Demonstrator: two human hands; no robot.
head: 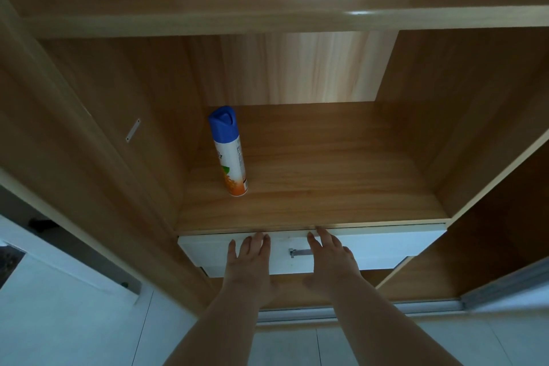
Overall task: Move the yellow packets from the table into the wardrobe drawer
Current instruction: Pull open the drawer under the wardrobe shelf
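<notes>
Left hand (249,264) and right hand (332,258) flat on white drawer (386,244) either side of handle (300,252), fingers straight, grasping nothing; spray can (230,154) on shelf above drawer; yellow packets not in view; drawer looks nearly shut, probably closing push; next calls for even pressure.

**Flat-handed, reaching toward 12 o'clock**

Extends both bare forearms from 6 o'clock, converging slightly. Holds the left hand (249,261) back-up, fingers straight, little finger spread toward 9 o'clock. Holds the right hand (332,258) just beside it at 3 o'clock, fingers straight, tips slightly farther toward 12 o'clock.
</notes>
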